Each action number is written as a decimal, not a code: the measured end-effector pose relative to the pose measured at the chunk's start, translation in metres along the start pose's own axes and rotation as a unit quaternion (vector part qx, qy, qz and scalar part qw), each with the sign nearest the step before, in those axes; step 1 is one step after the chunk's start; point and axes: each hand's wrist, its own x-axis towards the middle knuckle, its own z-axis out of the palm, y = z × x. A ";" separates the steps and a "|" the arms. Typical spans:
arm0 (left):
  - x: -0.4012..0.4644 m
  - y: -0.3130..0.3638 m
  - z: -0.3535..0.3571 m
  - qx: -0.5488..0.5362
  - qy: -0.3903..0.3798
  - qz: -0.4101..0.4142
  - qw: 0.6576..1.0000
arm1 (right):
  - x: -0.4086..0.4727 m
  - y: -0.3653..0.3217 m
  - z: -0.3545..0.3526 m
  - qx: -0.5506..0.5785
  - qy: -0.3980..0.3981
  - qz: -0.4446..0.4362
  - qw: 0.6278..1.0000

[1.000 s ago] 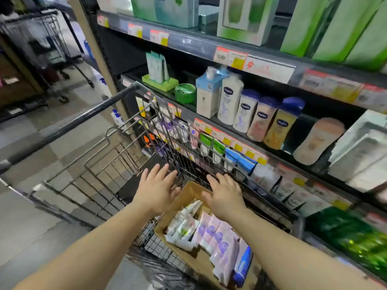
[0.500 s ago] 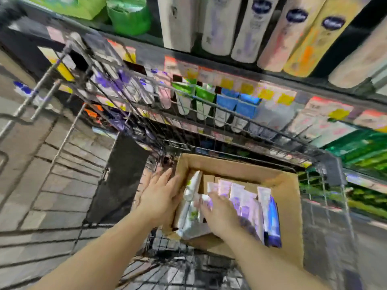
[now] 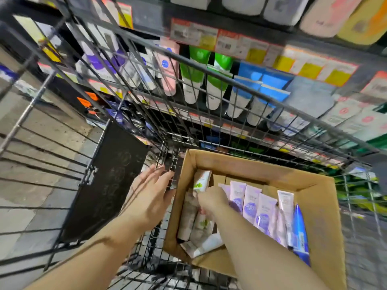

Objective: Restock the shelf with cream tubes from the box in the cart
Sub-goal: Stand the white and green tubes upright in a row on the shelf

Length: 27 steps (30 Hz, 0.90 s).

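Shelf point(image 3: 230, 135), cart point(image 3: 129, 65) and box at the moment of picking. The shelf was seen through the cart's wire wall, its tubes hung cap-down in colour-sorted rows above price labels point(image 3: 236, 43), presumably so that each facing could be matched to its tag. The cart was drawn up just beside the shelf, which kept the reach from box to shelf short. The cardboard box point(image 3: 320, 208) stood open in the cart's corner, with purple cream tubes point(image 3: 251, 203) and a blue tube point(image 3: 299, 233) ranked along its right side and white, green-marked tubes point(image 3: 191, 216) piled at its left. The left hand point(image 3: 151, 192) was held with fingers spread flat against the box's outer wall, probably to steady it. The right hand point(image 3: 212, 199) was lowered into the box, its grip apparently pinching a white, green-marked tube point(image 3: 201, 181) stood upright; motion blur hid the fingertips.
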 end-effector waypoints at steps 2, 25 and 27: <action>-0.002 0.006 -0.007 -0.023 -0.001 -0.013 1.000 | -0.011 0.007 -0.011 0.059 -0.007 -0.012 0.998; 0.001 0.016 -0.021 -0.402 -0.084 -0.147 0.900 | -0.009 0.059 0.005 -0.092 -0.115 -0.022 0.989; 0.002 0.016 -0.017 -0.403 -0.085 -0.148 0.899 | -0.008 0.051 0.005 -0.069 -0.106 0.000 0.992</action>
